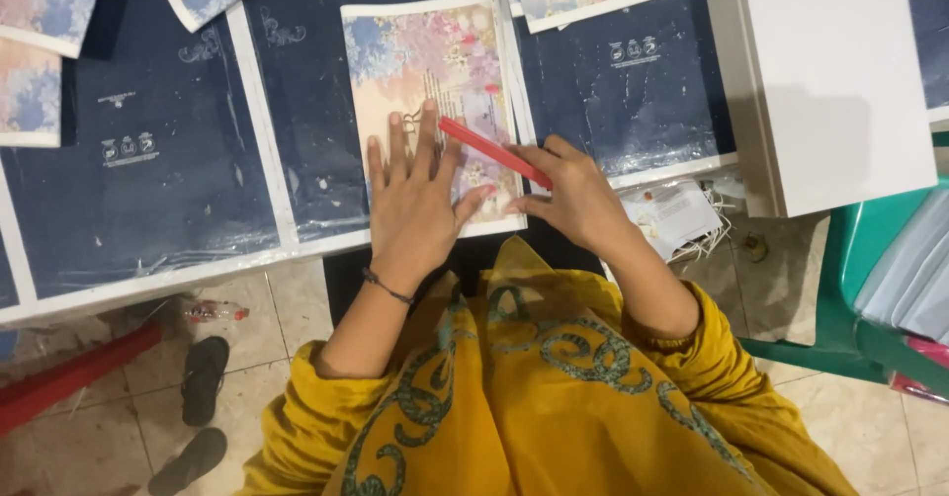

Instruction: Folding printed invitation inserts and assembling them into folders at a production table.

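My yellow sleeves with their green pattern fill the bottom of the view, above a tiled floor where a pair of dark sandals (203, 382) lies off to my left. My left hand (415, 200) lies flat, palm down and fingers spread, pressing on the floral printed sheet (425, 71); it grips nothing. A thin dark band circles that wrist. My right hand (573, 195) is closed around the near end of a red flat stick (489, 150), pinched between thumb and fingers, and the stick slants up and leftward across the sheet until its far tip comes just beside my left middle finger. The stick may be a ruler or a creasing tool; I cannot tell which. The sheet rests on dark navy printed covers (148, 160) spread over the table. Farther right stands a white box (830, 81), beside a green plastic chair (870, 259). More floral sheets lie along the far edge.
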